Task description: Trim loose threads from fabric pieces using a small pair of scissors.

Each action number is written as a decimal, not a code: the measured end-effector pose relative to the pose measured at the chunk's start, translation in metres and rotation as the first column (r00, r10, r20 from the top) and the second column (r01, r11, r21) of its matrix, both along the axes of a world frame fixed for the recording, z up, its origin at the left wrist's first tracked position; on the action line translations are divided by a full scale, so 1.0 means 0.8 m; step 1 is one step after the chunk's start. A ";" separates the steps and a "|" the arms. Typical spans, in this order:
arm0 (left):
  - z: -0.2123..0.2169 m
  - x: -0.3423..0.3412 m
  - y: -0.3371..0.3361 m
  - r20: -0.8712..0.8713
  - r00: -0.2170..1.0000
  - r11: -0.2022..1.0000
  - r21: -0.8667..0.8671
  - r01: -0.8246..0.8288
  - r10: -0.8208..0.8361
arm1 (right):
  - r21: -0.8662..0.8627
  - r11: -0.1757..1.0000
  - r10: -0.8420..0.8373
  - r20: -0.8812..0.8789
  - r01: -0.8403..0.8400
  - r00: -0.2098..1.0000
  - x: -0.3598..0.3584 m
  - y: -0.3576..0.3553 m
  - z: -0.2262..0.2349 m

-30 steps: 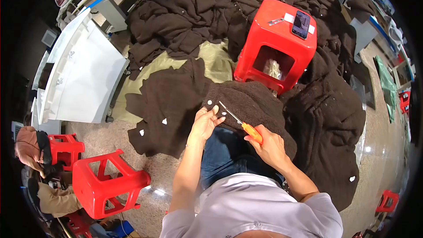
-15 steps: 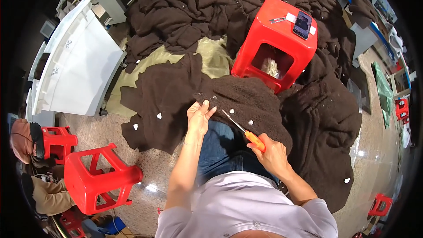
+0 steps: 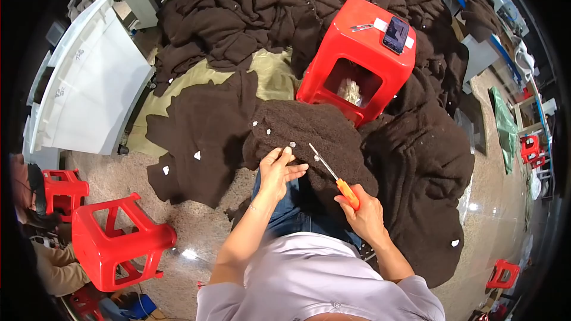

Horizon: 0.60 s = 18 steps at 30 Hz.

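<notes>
A dark brown fleecy garment (image 3: 333, 128) is spread over my lap. Along its near edge runs a row of several whitish buttons (image 3: 292, 144). My left hand (image 3: 277, 172) pinches that edge between thumb and forefinger, just below one button, its other fingers stretched out to the right. In my right hand (image 3: 366, 217) is a screwdriver-like tool (image 3: 347, 191) with an orange handle and a thin metal shaft. The shaft slants up and left across the cloth, passing close to the rightmost button; whether it touches the cloth I cannot tell.
Ahead stands a red stool (image 3: 363, 41) bearing a phone (image 3: 395, 34) and thread snips (image 3: 361, 27). Brown garments (image 3: 238, 18) are heaped beyond it. Another red stool (image 3: 107, 238) lies tipped at left, below a white panel (image 3: 95, 77). A person's leg (image 3: 59, 270) shows at lower left.
My left hand has shifted right along the garment's edge, closer to the tool. The cloth has turned, so more buttons show left of the shaft. The whole view has slid slightly left.
</notes>
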<state>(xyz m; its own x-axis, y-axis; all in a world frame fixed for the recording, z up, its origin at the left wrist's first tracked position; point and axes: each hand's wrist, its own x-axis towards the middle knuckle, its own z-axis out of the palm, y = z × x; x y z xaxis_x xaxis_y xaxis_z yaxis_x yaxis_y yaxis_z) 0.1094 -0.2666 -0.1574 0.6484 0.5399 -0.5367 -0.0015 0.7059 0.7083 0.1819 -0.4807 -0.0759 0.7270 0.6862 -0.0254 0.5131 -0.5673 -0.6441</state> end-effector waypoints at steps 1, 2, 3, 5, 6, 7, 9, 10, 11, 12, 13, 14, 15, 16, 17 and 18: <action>0.000 0.005 -0.002 0.046 0.999 1.000 0.009 -0.011 0.011 | -0.013 1.000 0.000 -0.015 0.000 1.000 -0.001 -0.001 0.001; 0.000 0.011 -0.004 0.090 0.996 1.000 0.019 -0.023 0.021 | -0.025 1.000 0.000 -0.031 -0.001 1.000 -0.003 -0.003 0.002; -0.011 0.019 -0.007 0.142 0.987 0.997 -0.031 -0.067 0.070 | -0.018 1.000 0.018 -0.002 -0.018 1.000 -0.005 -0.004 -0.001; -0.022 0.029 -0.008 0.167 0.977 0.991 -0.017 -0.135 0.136 | -0.043 0.998 0.042 0.000 -0.042 0.999 -0.004 -0.004 -0.001; -0.028 0.030 -0.008 0.187 0.963 0.981 -0.005 -0.195 0.192 | -0.068 0.996 0.057 -0.004 -0.057 0.998 -0.004 -0.003 -0.001; -0.028 0.026 -0.010 0.216 0.958 0.982 -0.003 -0.190 0.186 | -0.089 0.995 0.050 0.023 -0.048 0.998 -0.005 -0.005 -0.002; -0.030 0.023 -0.003 0.208 0.962 0.982 0.017 -0.187 0.180 | -0.096 0.994 0.059 0.005 -0.058 0.998 -0.001 -0.004 -0.002; -0.032 0.022 -0.001 0.198 0.966 0.983 0.037 -0.178 0.167 | -0.103 0.993 0.061 -0.014 -0.062 0.998 0.000 -0.004 -0.001; -0.036 0.022 0.000 0.221 0.965 0.986 0.053 -0.159 0.144 | -0.106 0.993 0.057 -0.016 -0.059 0.998 0.000 -0.004 -0.002; -0.040 0.022 0.001 0.218 0.966 0.987 0.050 -0.155 0.140 | -0.084 0.994 0.070 0.008 -0.069 0.998 0.001 -0.004 -0.006; -0.032 0.023 0.002 0.216 0.969 0.990 0.045 -0.131 0.119 | -0.061 0.995 0.081 0.031 -0.079 0.996 0.002 -0.003 -0.009; -0.024 0.024 0.002 0.214 0.972 0.994 0.038 -0.106 0.096 | -0.063 0.995 0.075 0.027 -0.073 0.997 0.003 -0.004 -0.009; -0.014 0.024 -0.001 0.174 0.981 0.996 0.002 -0.091 0.089 | -0.055 0.998 0.026 0.008 -0.026 1.000 0.006 -0.006 -0.007; -0.005 0.025 -0.004 0.171 0.982 0.996 -0.002 -0.087 0.086 | -0.048 0.999 -0.020 -0.010 0.019 1.000 0.007 -0.009 -0.005; 0.002 0.028 -0.008 0.133 0.991 1.000 0.002 -0.020 0.020 | -0.058 0.998 -0.032 0.005 0.032 0.999 0.010 -0.014 -0.005; 0.004 0.032 -0.011 0.097 0.994 0.999 0.003 0.047 -0.047 | -0.062 0.997 -0.037 0.004 0.037 0.999 0.012 -0.019 -0.003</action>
